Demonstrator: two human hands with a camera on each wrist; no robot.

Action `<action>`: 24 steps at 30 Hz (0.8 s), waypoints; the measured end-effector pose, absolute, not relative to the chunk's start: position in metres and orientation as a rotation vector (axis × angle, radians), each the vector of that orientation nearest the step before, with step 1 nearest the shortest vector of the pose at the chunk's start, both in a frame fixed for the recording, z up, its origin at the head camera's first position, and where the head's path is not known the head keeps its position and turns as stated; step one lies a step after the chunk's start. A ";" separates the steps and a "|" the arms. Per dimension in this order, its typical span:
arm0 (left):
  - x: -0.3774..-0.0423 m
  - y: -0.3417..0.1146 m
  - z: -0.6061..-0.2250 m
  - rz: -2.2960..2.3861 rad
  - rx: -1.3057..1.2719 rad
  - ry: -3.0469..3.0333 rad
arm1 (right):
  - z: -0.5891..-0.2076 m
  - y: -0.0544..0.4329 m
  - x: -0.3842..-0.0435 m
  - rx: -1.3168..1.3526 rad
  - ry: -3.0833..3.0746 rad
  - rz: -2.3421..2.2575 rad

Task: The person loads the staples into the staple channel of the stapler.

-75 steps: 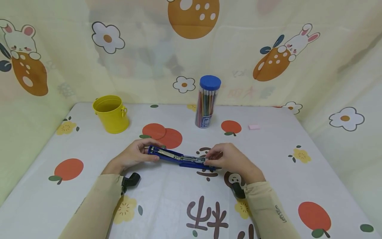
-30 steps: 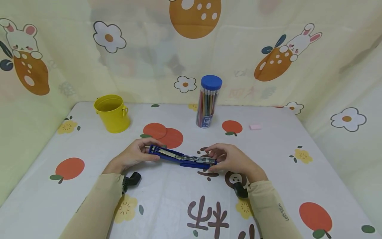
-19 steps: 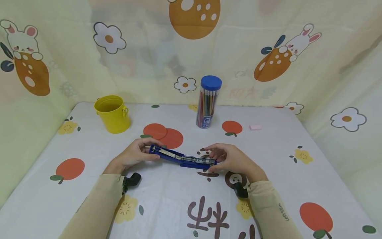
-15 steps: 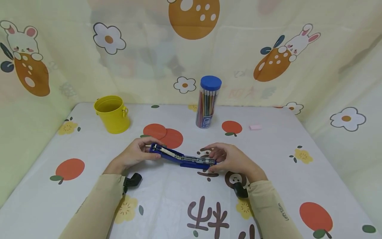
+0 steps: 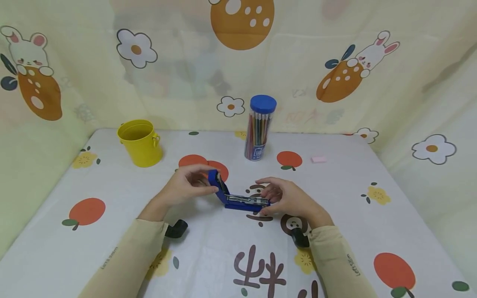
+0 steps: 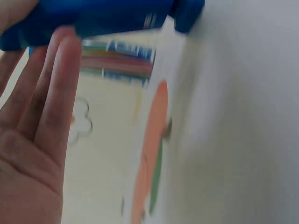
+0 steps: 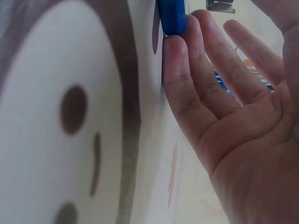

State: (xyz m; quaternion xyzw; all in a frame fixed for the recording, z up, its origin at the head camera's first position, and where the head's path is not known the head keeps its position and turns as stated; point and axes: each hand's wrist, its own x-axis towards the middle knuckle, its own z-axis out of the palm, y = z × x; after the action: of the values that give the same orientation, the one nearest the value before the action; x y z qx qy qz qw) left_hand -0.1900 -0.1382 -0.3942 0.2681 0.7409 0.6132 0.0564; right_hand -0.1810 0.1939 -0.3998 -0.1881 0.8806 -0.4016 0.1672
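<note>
A blue stapler [image 5: 244, 205] lies folded wide apart on the table, its metal staple channel [image 5: 246, 199] facing up. Its top cover [image 5: 220, 186] is raised at the left. My left hand [image 5: 186, 185] pinches that cover between thumb and fingers; the left wrist view has the blue cover [image 6: 103, 18] across the fingertips. At the stapler's right end, my right hand [image 5: 292, 199] holds the base with its thumb in front and curled fingers behind. In the right wrist view, fingertips [image 7: 176, 51] touch the end of the blue base [image 7: 173, 17].
A yellow bucket [image 5: 143, 151] stands at the back left. Behind the stapler is a clear tube of pencils [image 5: 257, 134] with a blue lid. A pink eraser [image 5: 318, 159] lies at the back right. A patterned cloth covers the table [image 5: 372, 223].
My left hand has swung the stapler's cover upward and to the right, steepening it. Earlier, the right hand moved from the staple channel to the base's right end, where it stays.
</note>
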 end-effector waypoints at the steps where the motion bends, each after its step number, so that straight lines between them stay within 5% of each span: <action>1: -0.190 -0.133 -0.393 1.843 0.824 2.276 | -0.400 0.194 -0.181 -0.536 2.507 -1.140; 24: -0.185 -0.055 -0.412 1.525 0.850 2.393 | -0.401 0.199 -0.182 -0.460 2.403 -1.266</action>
State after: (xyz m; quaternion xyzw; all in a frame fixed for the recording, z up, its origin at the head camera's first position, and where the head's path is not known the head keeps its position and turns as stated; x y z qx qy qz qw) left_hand -0.1851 -0.0554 -0.4116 0.2859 0.8046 0.5127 0.0897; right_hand -0.1824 0.1991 -0.4010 -0.1638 0.8560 -0.4511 0.1922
